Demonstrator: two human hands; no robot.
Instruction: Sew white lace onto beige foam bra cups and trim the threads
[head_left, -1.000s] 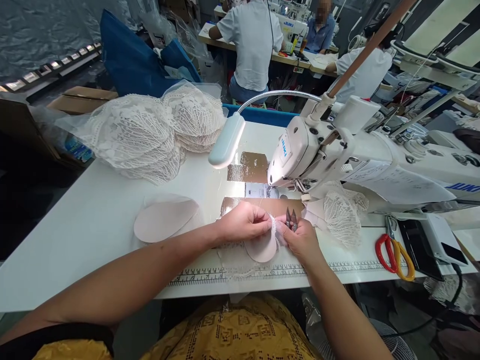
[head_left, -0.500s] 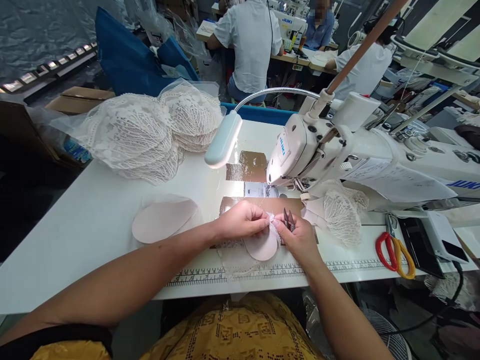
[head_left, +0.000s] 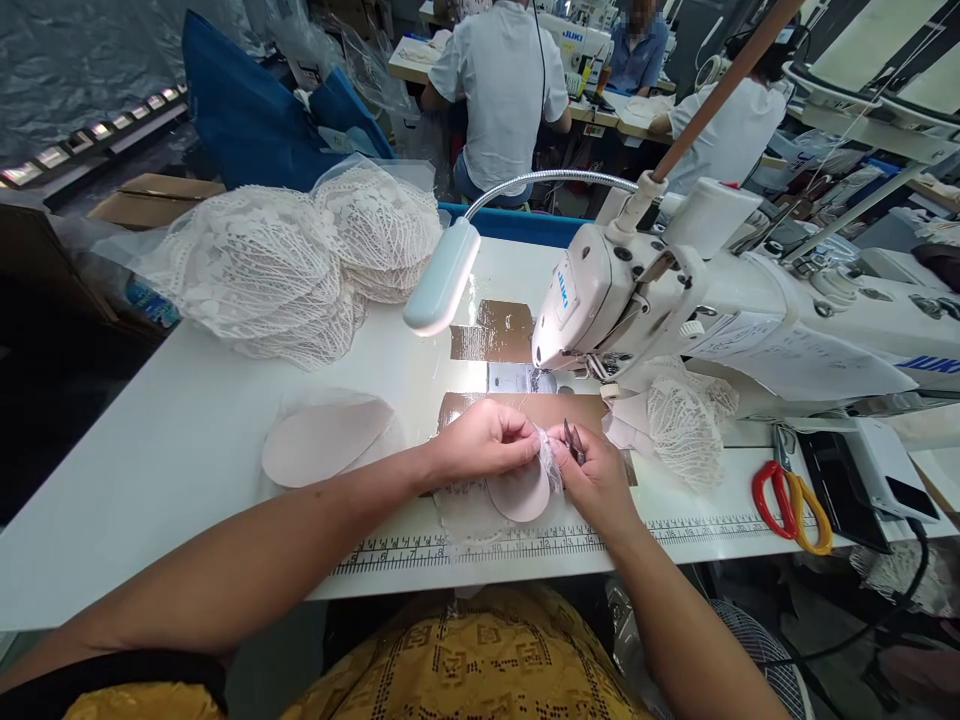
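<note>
A pale pink bra cup [head_left: 520, 494] with a white lace edge [head_left: 550, 466] hangs between my hands, just in front of the sewing machine [head_left: 592, 285]. My left hand [head_left: 489, 440] is closed, its thumb and forefinger pinching the cup's upper edge. Closed as well, my right hand [head_left: 598, 478] pinches the lace at thumb and forefinger. Small dark thread snips [head_left: 574, 441] are tucked in that same hand, tips pointing up and away. Sheer lace fabric [head_left: 466, 515] spreads under the cup, over the printed ruler [head_left: 390, 553] along the table edge.
Stacked lace pieces [head_left: 262, 270] lie at the back left, with another pink cup [head_left: 322, 440] nearer. A lamp [head_left: 444, 278] overhangs the table. Right of the machine bed lie a lace piece [head_left: 682, 420] and red-and-yellow scissors [head_left: 791, 500]. Co-workers [head_left: 499, 90] sit beyond.
My right hand has shifted slightly right from my left, so more of the lace edge shows stretched between them. The snips have tilted a little.
</note>
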